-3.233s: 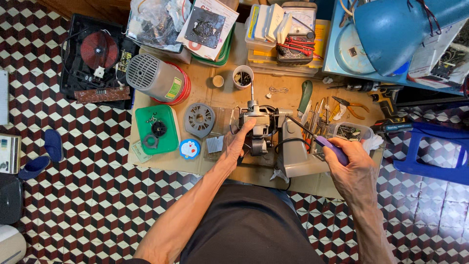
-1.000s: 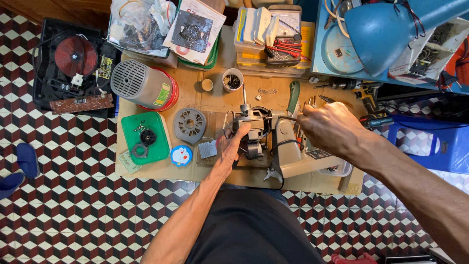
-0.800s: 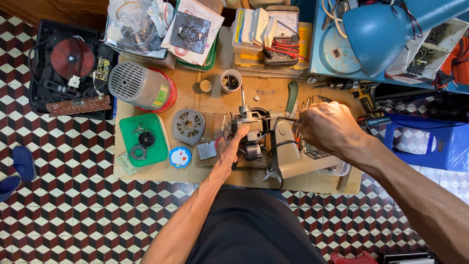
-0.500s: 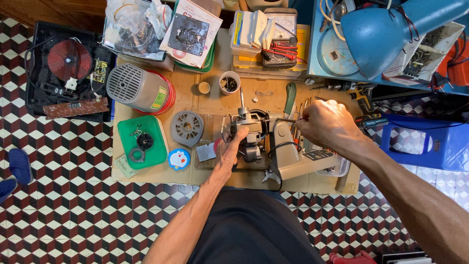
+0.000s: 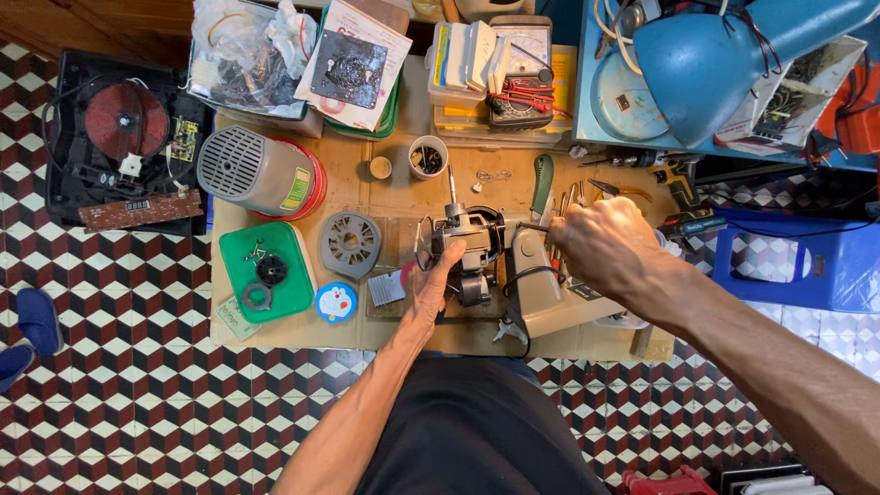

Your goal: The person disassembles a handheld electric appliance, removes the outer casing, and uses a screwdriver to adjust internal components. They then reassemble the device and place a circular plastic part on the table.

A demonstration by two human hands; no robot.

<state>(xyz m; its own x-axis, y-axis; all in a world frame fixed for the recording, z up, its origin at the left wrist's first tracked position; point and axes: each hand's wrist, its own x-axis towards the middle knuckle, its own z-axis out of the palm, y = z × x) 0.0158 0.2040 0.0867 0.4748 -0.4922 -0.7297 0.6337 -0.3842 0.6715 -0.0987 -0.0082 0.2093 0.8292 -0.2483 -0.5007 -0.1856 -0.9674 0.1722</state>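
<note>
View from above of a low cardboard-topped worktable (image 5: 302,335) standing on a floor of red, black and white tiles (image 5: 119,412). At upper right a large blue desk lamp (image 5: 724,55) overhangs a blue shelf; a blue plastic stool (image 5: 807,266) stands to the right of the table. At upper left, on the floor, lies an opened induction cooker (image 5: 115,137) with its red coil and circuit boards exposed. On the table, from larger to smaller: a grey ribbed cylindrical housing with a red rim (image 5: 261,172), lying on its side; a green square tray (image 5: 269,272) holding small black round parts; a beige plastic casing (image 5: 536,293) just right of centre; a grey round vented cover (image 5: 350,244) beside the tray; an analogue multimeter (image 5: 519,73) on a stack of boxes at the rear; and a small cup of screws (image 5: 427,157). The small electric motor (image 5: 469,243), shaft pointing away from the person, sits at the table's centre. The left hand (image 5: 433,284) grasps the motor from its near side, fingers wrapped about its body. The right hand (image 5: 605,243) is clenched around a thin tool (image 5: 532,225) whose tip points toward the motor's right side; whether the tip touches the motor cannot be told.
</note>
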